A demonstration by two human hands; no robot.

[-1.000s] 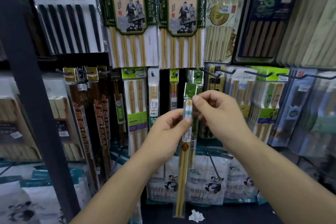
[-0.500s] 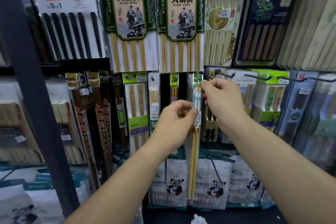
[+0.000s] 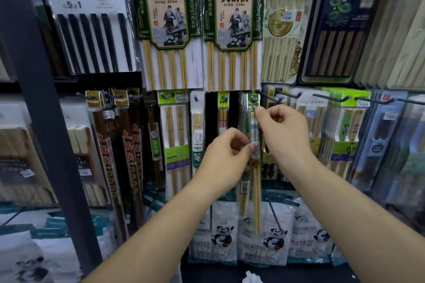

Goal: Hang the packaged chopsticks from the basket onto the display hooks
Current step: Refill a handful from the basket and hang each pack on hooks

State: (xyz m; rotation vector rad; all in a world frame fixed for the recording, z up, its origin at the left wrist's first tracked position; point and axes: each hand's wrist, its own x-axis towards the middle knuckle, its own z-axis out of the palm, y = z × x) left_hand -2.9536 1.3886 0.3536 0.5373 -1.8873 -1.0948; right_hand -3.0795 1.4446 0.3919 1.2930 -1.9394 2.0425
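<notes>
A slim clear pack of bamboo chopsticks [image 3: 255, 186] with a green header card hangs upright in front of the lower row of hooks. My right hand [image 3: 281, 131] pinches the pack near its top, just under the green header. My left hand [image 3: 226, 158] pinches its left edge at the price sticker. The header's hole sits at a dark hook [image 3: 253, 100], where several alike green-topped packs hang behind it; whether the hook is through the hole I cannot tell. The basket is out of view.
Big hot-pot chopstick packs [image 3: 169, 30] hang above. Empty dark hooks [image 3: 326, 98] jut out to the right over more packs. Dark red chopstick packs [image 3: 119, 156] hang left, behind a black shelf post [image 3: 41, 103]. Panda-printed bags [image 3: 273, 236] stand below.
Both hands have carried the pack up and to the right, from chest height to the hook row. My right hand has risen to the header by the hook.
</notes>
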